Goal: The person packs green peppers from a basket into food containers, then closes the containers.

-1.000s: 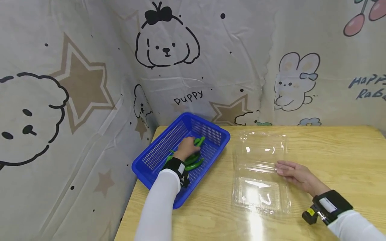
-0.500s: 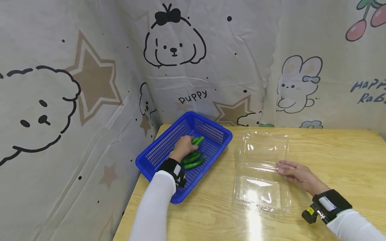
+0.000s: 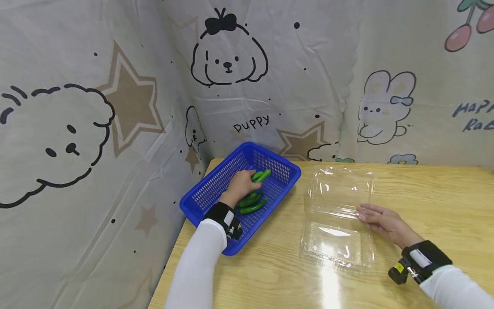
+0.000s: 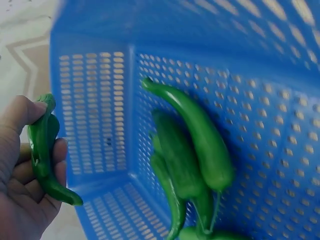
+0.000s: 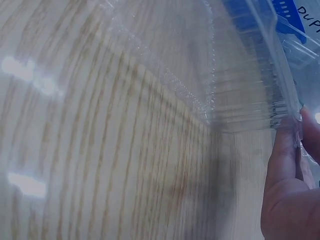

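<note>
We see our left hand inside the blue basket, which sits at the counter's back-left corner, and its fingers are curled round one green pepper. In the left wrist view that pepper stands nearly upright in the grip: its long axis runs up and down, the stem end is at the thumb tip, and the thin tip curves down and out past the palm. The other peppers lie loose on the basket floor, long axes slanting along it, just beside one another.

Our right hand rests flat, fingers straight, pressing the right edge of the open clear clamshell box near the middle of the counter.

The grip looks light and takes the pepper near one end only, so we judge it could swing or slip out on the way over the basket's wall. The curved tip might also catch the perforated side. The clamshell is thin and springy; if our right hand eases off, the lid half could flip shut or the box could slide on the smooth wood.
</note>
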`<state>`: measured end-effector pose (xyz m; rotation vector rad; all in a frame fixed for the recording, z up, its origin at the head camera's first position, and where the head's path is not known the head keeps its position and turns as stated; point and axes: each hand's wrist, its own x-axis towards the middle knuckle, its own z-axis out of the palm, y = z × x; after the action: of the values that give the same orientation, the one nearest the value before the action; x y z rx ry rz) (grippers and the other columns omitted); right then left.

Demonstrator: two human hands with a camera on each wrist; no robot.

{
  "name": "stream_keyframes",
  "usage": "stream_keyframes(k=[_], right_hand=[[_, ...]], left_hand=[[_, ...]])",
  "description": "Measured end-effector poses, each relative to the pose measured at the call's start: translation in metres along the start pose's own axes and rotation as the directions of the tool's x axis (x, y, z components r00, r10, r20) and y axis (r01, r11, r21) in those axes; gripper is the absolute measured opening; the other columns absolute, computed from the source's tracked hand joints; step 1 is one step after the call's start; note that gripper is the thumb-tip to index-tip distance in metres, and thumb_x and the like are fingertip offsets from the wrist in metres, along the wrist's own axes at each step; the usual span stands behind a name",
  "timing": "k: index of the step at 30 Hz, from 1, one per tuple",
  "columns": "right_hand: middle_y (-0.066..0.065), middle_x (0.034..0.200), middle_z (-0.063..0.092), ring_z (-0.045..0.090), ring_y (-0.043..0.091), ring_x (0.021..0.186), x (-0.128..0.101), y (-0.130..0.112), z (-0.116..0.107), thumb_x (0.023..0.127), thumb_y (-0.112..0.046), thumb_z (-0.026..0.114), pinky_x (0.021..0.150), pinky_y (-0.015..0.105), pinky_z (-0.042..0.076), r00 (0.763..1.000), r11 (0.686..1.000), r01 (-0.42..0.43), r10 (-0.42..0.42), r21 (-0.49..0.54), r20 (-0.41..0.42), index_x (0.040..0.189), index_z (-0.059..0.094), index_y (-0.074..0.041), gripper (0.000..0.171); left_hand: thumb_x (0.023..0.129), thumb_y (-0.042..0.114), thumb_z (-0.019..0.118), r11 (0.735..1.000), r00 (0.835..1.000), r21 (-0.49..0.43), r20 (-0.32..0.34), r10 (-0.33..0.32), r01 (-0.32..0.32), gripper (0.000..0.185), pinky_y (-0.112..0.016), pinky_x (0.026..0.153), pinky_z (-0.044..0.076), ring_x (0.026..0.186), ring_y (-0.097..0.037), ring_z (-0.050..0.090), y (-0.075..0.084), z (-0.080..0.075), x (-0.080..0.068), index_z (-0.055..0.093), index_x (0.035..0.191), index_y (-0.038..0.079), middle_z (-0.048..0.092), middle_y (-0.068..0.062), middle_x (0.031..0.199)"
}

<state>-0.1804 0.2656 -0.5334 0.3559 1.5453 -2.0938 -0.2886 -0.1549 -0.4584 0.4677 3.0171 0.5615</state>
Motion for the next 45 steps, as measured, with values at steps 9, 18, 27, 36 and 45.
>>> stream_keyframes(k=[9,18,27,36,45], right_hand=[[-0.015,0.095,0.07,0.067,0.004,0.09,0.002,0.004,0.0,0.086,-0.004,0.067,0.088,0.025,0.051,1.0,1.0,0.005,-0.005,-0.002,-0.006,0.146,0.013,0.003,0.08],[-0.014,0.094,0.07,0.067,0.006,0.09,-0.003,0.006,0.0,0.086,0.0,0.065,0.087,0.025,0.051,0.999,0.999,0.027,-0.028,0.046,0.022,0.13,0.052,-0.01,0.047],[-0.01,0.098,0.071,0.067,0.007,0.092,-0.004,0.003,0.003,0.089,0.004,0.059,0.085,0.024,0.052,0.995,0.997,0.038,-0.044,0.061,0.094,0.13,0.053,-0.008,0.043],[-0.007,0.099,0.071,0.067,0.01,0.094,0.001,-0.008,0.002,0.087,0.003,0.062,0.09,0.028,0.05,0.995,0.999,0.014,-0.018,0.04,0.102,0.118,0.061,-0.013,0.035],[-0.005,0.097,0.072,0.068,0.011,0.091,0.003,0.0,0.005,0.088,0.006,0.059,0.087,0.028,0.051,0.992,0.999,0.034,-0.039,0.042,0.118,0.103,0.065,-0.017,0.028]], left_hand=[[0.079,0.026,0.069,0.997,0.998,-0.033,-0.006,0.067,-0.067,0.058,-0.035,0.073,0.05,0.081,-0.021,0.057,0.024,-0.004,-0.009,0.056,0.13,0.002,0.067,-0.013,0.105],[0.081,0.028,0.071,0.984,0.985,-0.054,0.031,0.172,-0.17,0.055,-0.028,0.063,0.046,0.074,-0.016,0.056,0.067,-0.016,-0.02,0.057,0.13,0.006,0.067,-0.008,0.098],[0.083,0.029,0.069,0.947,0.946,-0.016,0.038,0.322,-0.322,0.058,-0.031,0.078,0.049,0.088,-0.018,0.06,0.11,-0.026,-0.027,0.053,0.133,0.004,0.065,-0.008,0.115],[0.085,0.029,0.068,0.893,0.891,0.029,0.083,0.446,-0.45,0.053,-0.023,0.068,0.047,0.08,-0.01,0.055,0.142,-0.018,-0.042,0.054,0.131,0.009,0.064,-0.001,0.1],[0.085,0.028,0.068,0.836,0.829,0.009,0.135,0.543,-0.549,0.054,-0.014,0.074,0.045,0.087,-0.006,0.057,0.174,-0.006,-0.059,0.053,0.133,0.008,0.065,-0.002,0.115]])
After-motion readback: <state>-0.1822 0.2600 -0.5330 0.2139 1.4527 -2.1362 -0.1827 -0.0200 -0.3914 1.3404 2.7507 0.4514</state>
